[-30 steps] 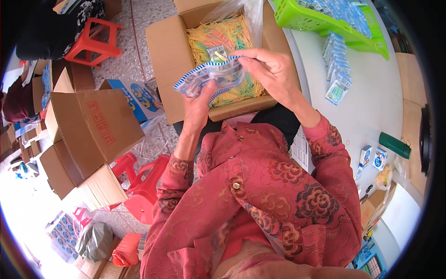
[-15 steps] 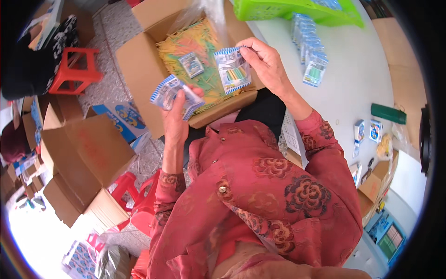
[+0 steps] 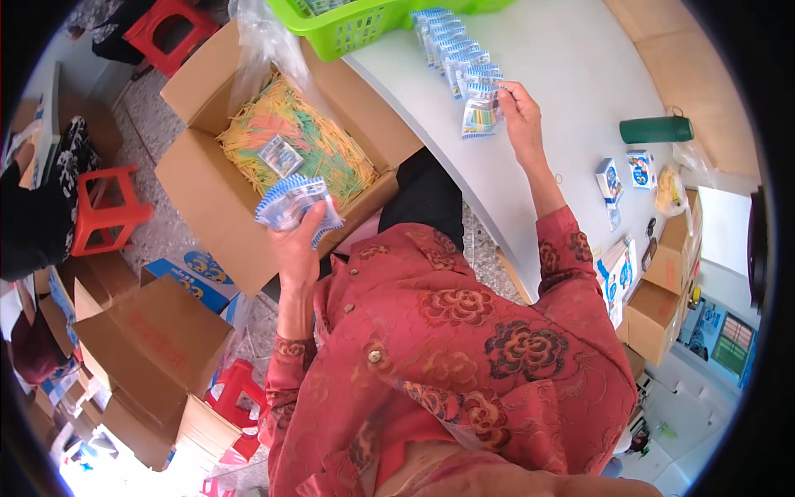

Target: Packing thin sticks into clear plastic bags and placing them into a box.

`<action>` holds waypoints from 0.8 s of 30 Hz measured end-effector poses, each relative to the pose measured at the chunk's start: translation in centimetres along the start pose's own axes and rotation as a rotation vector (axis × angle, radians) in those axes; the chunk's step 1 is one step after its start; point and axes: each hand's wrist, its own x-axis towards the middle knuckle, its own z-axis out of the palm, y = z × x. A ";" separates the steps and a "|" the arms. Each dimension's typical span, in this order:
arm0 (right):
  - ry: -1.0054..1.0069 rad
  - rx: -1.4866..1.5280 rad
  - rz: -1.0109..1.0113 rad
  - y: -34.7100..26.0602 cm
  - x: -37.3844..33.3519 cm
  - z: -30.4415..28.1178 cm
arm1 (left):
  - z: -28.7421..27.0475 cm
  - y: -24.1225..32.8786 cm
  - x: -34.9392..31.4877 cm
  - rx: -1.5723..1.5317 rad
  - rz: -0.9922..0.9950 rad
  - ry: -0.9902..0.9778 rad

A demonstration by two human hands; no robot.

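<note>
The right hand has swung from over the box to one o'clock, thumb and finger pinched on a filled packet's corner, so it now meets the row's near end. At ten o'clock the left hand grips packets, perhaps empty, fingers curled, mostly hidden underneath. The frame's edge cuts off the basket at twelve.

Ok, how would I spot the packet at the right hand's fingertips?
Find the white table, then the green basket at the picture's top. A row of blue-and-white packets slants down and right from beside it; take the last, lowest packet. Only this one is pinched at its top by the right hand.
</note>
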 end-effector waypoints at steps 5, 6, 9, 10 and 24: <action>0.197 -0.307 -0.452 -2.8 0.1 1.0 | 0.7 0.0 0.3 0.043 0.112 -0.006; 0.175 -0.326 -0.495 -4.2 -0.2 1.6 | 0.8 0.2 0.2 0.030 0.109 -0.003; -0.244 -0.066 -0.393 -7.5 -2.3 5.3 | 1.3 0.2 0.1 0.003 0.091 0.011; -0.384 -0.006 -0.345 -8.8 -3.3 7.0 | 1.2 0.2 0.1 0.006 0.096 0.022; -0.981 -0.031 -0.622 -14.2 -4.7 15.6 | -1.8 2.2 -1.6 0.026 0.047 -0.034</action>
